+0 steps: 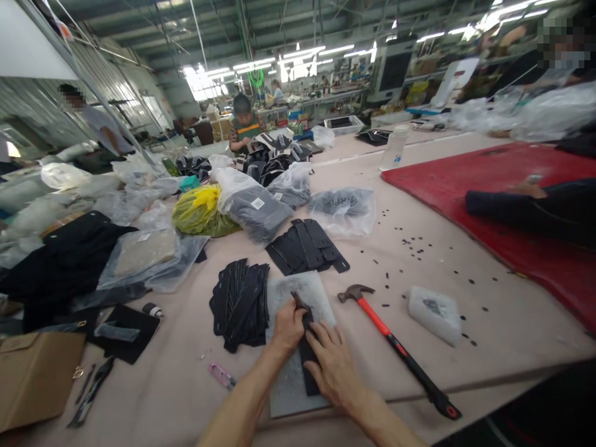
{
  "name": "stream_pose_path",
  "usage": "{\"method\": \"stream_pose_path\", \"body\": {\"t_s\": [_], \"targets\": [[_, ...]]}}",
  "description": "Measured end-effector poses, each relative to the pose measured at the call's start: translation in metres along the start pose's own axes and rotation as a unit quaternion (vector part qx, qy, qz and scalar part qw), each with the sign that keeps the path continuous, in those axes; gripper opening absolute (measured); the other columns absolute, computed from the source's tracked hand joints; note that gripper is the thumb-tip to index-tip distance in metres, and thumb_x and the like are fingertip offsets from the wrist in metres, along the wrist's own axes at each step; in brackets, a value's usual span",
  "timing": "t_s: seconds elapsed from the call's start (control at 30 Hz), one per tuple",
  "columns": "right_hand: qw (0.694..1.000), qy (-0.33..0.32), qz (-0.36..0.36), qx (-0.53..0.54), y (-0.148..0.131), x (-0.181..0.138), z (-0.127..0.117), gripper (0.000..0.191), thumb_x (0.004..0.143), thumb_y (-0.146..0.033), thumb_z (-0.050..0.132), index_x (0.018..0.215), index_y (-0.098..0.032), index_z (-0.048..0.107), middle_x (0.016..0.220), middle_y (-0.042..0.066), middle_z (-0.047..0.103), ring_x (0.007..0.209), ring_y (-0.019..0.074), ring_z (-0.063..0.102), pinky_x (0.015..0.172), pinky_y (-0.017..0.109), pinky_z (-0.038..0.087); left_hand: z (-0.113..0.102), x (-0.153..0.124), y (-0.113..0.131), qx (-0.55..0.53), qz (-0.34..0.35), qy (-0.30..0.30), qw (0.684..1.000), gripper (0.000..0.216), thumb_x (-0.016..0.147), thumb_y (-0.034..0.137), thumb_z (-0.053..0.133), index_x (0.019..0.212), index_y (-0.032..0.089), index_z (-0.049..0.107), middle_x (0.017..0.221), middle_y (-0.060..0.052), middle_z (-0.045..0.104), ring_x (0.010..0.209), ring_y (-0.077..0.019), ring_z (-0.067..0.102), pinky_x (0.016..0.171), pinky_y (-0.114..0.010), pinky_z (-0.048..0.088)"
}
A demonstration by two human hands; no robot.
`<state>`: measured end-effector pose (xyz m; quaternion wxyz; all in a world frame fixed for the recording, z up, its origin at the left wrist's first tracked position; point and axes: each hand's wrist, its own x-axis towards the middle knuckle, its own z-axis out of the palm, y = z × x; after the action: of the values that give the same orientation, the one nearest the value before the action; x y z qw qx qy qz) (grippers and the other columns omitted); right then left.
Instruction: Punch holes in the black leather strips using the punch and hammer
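My left hand (287, 326) is closed around a dark metal punch (300, 300), its upper end showing above my fingers. Under it lies a black strip (308, 371) on a grey-white board (285, 400); whether the punch tip touches the strip is hidden. My right hand (339, 366) rests with fingers spread on the strip's right side. To the right of the board lies a hammer (388, 332) with a red and black handle. Left of the board is a pile of black strips (239, 304), and beyond the board more black pieces (307, 245) are fanned out.
A white block (435, 313) and small black scraps (416, 242) lie to the right. Pink snips (222, 376) are near my left forearm. Bagged goods (254, 205) and a yellow bag (202, 211) stand farther back. A co-worker's dark sleeve (535, 208) rests over a red mat (447, 171).
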<state>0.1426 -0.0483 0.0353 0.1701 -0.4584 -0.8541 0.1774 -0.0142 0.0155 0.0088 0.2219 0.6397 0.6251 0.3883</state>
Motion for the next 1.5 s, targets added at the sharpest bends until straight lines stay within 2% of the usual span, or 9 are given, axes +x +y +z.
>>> {"method": "stream_pose_path", "body": {"t_s": [0.1, 0.17, 0.27, 0.37, 0.43, 0.57, 0.8, 1.07, 1.5], "targets": [[1.000, -0.019, -0.005, 0.004, 0.007, -0.005, 0.004, 0.055, 0.082, -0.021, 0.056, 0.137, -0.021, 0.047, 0.145, 0.011, 0.044, 0.135, 0.0341, 0.032, 0.110, 0.061, 0.022, -0.005, 0.015, 0.003, -0.024, -0.096, 0.108, 0.989, 0.014, 0.085, 0.025, 0.049, 0.082, 0.017, 0.061, 0.070, -0.002, 0.065, 0.065, -0.0176, 0.061, 0.065, -0.029, 0.047], [0.999, -0.037, -0.003, 0.009, 0.012, -0.005, 0.000, 0.056, 0.082, -0.021, 0.056, 0.138, -0.021, 0.046, 0.148, 0.010, 0.042, 0.137, 0.0335, 0.031, 0.111, 0.060, 0.021, -0.012, 0.023, 0.005, -0.029, -0.127, 0.139, 0.982, 0.016, 0.084, 0.028, 0.051, 0.080, 0.017, 0.060, 0.069, -0.002, 0.065, 0.064, -0.0178, 0.061, 0.063, -0.028, 0.046], [0.997, -0.071, -0.011, 0.022, 0.017, -0.010, -0.006, 0.067, 0.080, -0.028, 0.060, 0.144, -0.021, 0.040, 0.154, 0.011, 0.032, 0.142, 0.0337, 0.022, 0.113, 0.060, 0.016, -0.024, 0.019, 0.009, -0.044, -0.106, 0.108, 0.987, 0.015, 0.084, 0.028, 0.052, 0.080, 0.017, 0.062, 0.070, -0.002, 0.066, 0.066, -0.0175, 0.062, 0.064, -0.027, 0.047], [0.993, -0.106, -0.038, 0.035, 0.021, -0.024, -0.007, 0.086, 0.075, -0.043, 0.066, 0.149, -0.021, 0.029, 0.158, 0.013, 0.020, 0.145, 0.0360, 0.011, 0.113, 0.062, 0.010, -0.029, -0.002, 0.012, -0.057, -0.082, 0.068, 0.993, 0.016, 0.084, 0.025, 0.051, 0.082, 0.017, 0.064, 0.075, -0.003, 0.070, 0.071, -0.0180, 0.065, 0.069, -0.027, 0.049], [0.991, -0.117, -0.053, 0.032, 0.023, -0.032, -0.004, 0.091, 0.074, -0.044, 0.067, 0.151, -0.021, 0.024, 0.159, 0.013, 0.016, 0.145, 0.0351, 0.009, 0.114, 0.061, 0.006, -0.029, -0.019, 0.013, -0.068, -0.080, 0.048, 0.993, 0.018, 0.085, 0.024, 0.050, 0.085, 0.017, 0.067, 0.080, -0.005, 0.072, 0.076, -0.0189, 0.067, 0.072, -0.028, 0.050], [0.994, -0.094, -0.057, 0.004, 0.028, -0.017, 0.000, 0.078, 0.082, -0.034, 0.060, 0.150, -0.021, 0.026, 0.158, 0.011, 0.020, 0.145, 0.0308, 0.014, 0.116, 0.058, 0.005, -0.029, -0.039, 0.016, -0.088, -0.082, 0.056, 0.991, 0.019, 0.086, 0.025, 0.051, 0.090, 0.017, 0.069, 0.087, -0.005, 0.074, 0.084, -0.0198, 0.069, 0.078, -0.029, 0.052], [0.996, -0.068, -0.058, -0.013, 0.038, 0.056, 0.002, 0.066, 0.085, -0.034, 0.057, 0.145, -0.016, 0.036, 0.155, 0.014, 0.028, 0.143, 0.0298, 0.022, 0.115, 0.058, 0.010, -0.036, -0.026, 0.017, -0.082, -0.063, 0.084, 0.991, 0.019, 0.085, 0.024, 0.052, 0.090, 0.016, 0.069, 0.086, -0.006, 0.074, 0.084, -0.0206, 0.069, 0.076, -0.029, 0.053], [0.998, -0.045, -0.043, 0.011, 0.041, 0.039, 0.012, 0.060, 0.084, -0.031, 0.057, 0.141, -0.019, 0.042, 0.153, 0.012, 0.032, 0.143, 0.0284, 0.022, 0.115, 0.057, 0.010, -0.027, -0.029, 0.002, -0.094, -0.070, 0.078, 0.990, 0.019, 0.085, 0.022, 0.051, 0.088, 0.016, 0.068, 0.086, -0.006, 0.074, 0.083, -0.0205, 0.069, 0.077, -0.030, 0.054], [0.994, -0.012, -0.008, 0.106, 0.045, 0.040, 0.010, 0.050, 0.077, -0.022, 0.058, 0.127, -0.021, 0.052, 0.147, 0.010, 0.044, 0.142, 0.0278, 0.025, 0.114, 0.059, 0.011, -0.024, -0.038, 0.002, -0.105, -0.058, 0.043, 0.992, 0.020, 0.086, 0.019, 0.050, 0.092, 0.018, 0.070, 0.091, -0.005, 0.074, 0.089, -0.0187, 0.069, 0.084, -0.029, 0.053]]}}
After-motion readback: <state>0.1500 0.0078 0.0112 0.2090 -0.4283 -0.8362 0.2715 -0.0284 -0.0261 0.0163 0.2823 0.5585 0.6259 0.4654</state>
